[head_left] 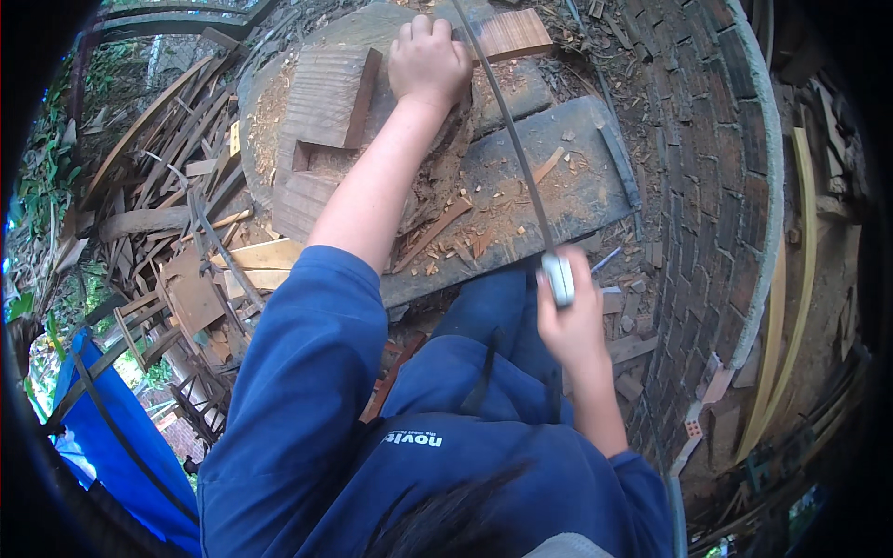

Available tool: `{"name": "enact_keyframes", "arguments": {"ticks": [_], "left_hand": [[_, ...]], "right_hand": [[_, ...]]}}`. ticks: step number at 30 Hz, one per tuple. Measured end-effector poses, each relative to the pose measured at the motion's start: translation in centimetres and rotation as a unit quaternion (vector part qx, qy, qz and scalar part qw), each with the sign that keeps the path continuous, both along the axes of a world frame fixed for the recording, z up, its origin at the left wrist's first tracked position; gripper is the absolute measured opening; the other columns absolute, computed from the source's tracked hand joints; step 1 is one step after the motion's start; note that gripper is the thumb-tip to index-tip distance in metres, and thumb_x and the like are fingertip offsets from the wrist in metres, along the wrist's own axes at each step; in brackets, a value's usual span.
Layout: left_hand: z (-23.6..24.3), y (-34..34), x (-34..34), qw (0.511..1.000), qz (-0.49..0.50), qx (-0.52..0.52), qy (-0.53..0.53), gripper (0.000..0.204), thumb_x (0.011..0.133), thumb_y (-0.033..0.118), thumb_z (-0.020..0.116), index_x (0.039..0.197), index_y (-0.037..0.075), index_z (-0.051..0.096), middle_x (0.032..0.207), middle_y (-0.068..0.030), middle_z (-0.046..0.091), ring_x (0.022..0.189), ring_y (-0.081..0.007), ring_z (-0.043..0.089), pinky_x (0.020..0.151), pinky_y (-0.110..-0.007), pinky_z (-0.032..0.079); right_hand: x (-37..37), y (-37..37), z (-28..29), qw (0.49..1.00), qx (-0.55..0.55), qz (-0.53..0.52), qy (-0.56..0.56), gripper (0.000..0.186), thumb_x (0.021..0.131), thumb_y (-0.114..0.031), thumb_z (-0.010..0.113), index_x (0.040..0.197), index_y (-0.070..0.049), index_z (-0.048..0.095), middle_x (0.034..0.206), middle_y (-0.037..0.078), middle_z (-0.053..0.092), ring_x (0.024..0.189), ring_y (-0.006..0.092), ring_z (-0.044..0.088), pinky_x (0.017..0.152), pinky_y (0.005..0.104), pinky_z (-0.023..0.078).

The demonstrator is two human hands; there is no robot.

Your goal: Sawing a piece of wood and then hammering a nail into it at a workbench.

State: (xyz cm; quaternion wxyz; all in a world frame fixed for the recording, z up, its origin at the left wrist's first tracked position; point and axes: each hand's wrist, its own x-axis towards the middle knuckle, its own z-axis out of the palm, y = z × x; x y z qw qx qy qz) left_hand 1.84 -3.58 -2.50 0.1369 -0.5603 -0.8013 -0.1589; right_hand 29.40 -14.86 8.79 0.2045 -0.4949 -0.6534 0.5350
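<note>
My left hand (430, 63) is closed over the near end of a reddish wooden piece (517, 35) at the top; what lies under its fingers is partly hidden. My right hand (570, 325) grips the pale handle (557, 279) of a long, narrow blade (512, 126), which runs up across that piece just right of my left fingers. Beside my left forearm lies a notched wooden block (326, 98) on a worn round stump top (270, 88). A dark, weathered board (577, 177) below the blade carries wood chips and slivers (470, 242).
Heaped scrap timber and sticks (167, 186) lie to the left. A blue tarp (126, 446) hangs at lower left. A curved low brick wall (707, 186) runs down the right, with long pale planks (777, 363) beyond it. Loose offcuts (633, 349) lie by my legs.
</note>
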Motion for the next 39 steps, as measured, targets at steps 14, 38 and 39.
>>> {"name": "enact_keyframes", "arguments": {"ticks": [14, 38, 39], "left_hand": [[-0.4, 1.2, -1.2, 0.998, 0.018, 0.062, 0.005, 0.025, 0.082, 0.022, 0.051, 0.095, 0.009, 0.068, 0.096, -0.0162, 0.062, 0.096, -0.0352, 0.059, 0.082, -0.047, 0.05], [-0.3, 0.6, -0.3, 0.999, 0.043, 0.016, 0.012, 0.018, 0.079, 0.023, 0.053, 0.089, 0.014, 0.066, 0.088, -0.009, 0.056, 0.089, -0.0297, 0.056, 0.075, -0.044, 0.049], [-0.2, 0.5, -0.3, 0.999, 0.036, 0.019, 0.012, 0.017, 0.079, 0.023, 0.054, 0.088, 0.014, 0.065, 0.088, -0.0088, 0.055, 0.089, -0.0295, 0.056, 0.075, -0.044, 0.049]], "right_hand": [[3.8, -3.1, -3.2, 1.0, -0.013, 0.005, -0.008, 0.03, 0.087, -0.003, 0.061, 0.116, -0.004, 0.055, 0.084, 0.023, 0.067, 0.084, 0.0418, 0.069, 0.069, 0.0403, 0.055], [1.0, 0.6, -2.2, 0.999, 0.028, 0.03, 0.009, 0.041, 0.085, -0.005, 0.061, 0.124, -0.007, 0.049, 0.086, 0.027, 0.067, 0.084, 0.0469, 0.066, 0.069, 0.0493, 0.054], [0.7, 1.1, -2.5, 1.0, 0.007, 0.028, 0.008, 0.041, 0.085, -0.004, 0.061, 0.124, -0.008, 0.049, 0.086, 0.026, 0.066, 0.084, 0.0468, 0.066, 0.07, 0.0494, 0.054]]}}
